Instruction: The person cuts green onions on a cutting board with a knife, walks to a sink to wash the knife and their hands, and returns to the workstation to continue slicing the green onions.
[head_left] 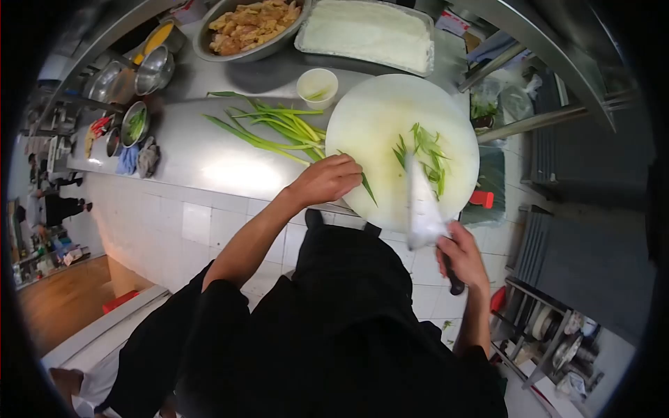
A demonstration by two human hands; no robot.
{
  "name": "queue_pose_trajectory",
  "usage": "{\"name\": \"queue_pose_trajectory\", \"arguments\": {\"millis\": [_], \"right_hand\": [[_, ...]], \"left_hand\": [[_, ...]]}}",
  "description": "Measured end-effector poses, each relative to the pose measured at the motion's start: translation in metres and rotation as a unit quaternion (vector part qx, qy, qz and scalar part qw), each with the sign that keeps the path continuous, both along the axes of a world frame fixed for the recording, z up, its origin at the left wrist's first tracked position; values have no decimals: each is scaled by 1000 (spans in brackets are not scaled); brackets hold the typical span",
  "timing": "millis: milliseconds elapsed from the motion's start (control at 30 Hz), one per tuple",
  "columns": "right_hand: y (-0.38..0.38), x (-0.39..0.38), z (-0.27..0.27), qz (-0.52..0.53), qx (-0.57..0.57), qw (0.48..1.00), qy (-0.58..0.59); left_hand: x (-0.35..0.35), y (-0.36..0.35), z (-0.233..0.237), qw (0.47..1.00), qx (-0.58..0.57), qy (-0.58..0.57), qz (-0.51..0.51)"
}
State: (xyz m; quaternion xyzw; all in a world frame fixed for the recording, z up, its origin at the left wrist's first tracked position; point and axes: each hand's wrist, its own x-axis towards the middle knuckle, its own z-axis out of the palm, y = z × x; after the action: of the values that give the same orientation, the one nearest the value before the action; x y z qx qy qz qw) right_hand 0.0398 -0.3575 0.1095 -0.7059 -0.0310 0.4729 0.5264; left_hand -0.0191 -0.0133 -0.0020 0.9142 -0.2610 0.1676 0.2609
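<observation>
My right hand (463,259) is wrapped around the dark handle of a broad-bladed kitchen knife (425,209), whose blade is slightly blurred over the round white cutting board (390,104). At the board's left edge, my left hand (327,180) is closed on a green onion (368,189); its pointed green tip sticks out past the fingers onto the board. Slanting cut green onion pieces (433,157) lie on the right half of the board, beside the blade. More long green onions (279,127) are spread on the steel counter, left of the board, some ends reaching its rim.
Behind the board stand a small white bowl (317,86), a foil-lined tray of white stuff (366,35) and a metal basin (202,43) of raw meat pieces. Several metal bowls (155,71) sit at the far left. A steel rail (533,124) crosses at right.
</observation>
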Motion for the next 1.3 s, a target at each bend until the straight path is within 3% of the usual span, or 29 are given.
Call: {"name": "queue_pose_trajectory", "arguments": {"millis": [133, 267, 400, 467, 633, 733, 867, 1067, 1300], "right_hand": [[53, -1, -21, 114, -95, 987, -68], [70, 0, -4, 152, -123, 966, -170], [75, 9, -4, 165, -158, 963, -142], [79, 12, 3, 189, -205, 926, -253], [102, 5, 0, 228, -190, 909, -294], [108, 3, 9, 251, -297, 851, -352], [134, -24, 13, 349, -315, 791, -392], [141, -42, 49, 403, -336, 784, -331], [162, -17, 7, 317, -275, 827, -374]], "left_hand": [[-1, 4, -3, 998, -31, -43, -18], [2, 11, -9, 994, -74, -74, -43], [8, 16, -13, 996, -36, -35, -68], [10, 16, -15, 993, -46, -46, -96], [17, 19, -16, 989, -75, -55, -112], [19, 18, -18, 988, -77, -68, -112], [23, 16, -16, 986, -89, -86, -114], [25, 18, -17, 985, -68, -84, -133], [31, 21, -19, 981, -86, -90, -147]]}}
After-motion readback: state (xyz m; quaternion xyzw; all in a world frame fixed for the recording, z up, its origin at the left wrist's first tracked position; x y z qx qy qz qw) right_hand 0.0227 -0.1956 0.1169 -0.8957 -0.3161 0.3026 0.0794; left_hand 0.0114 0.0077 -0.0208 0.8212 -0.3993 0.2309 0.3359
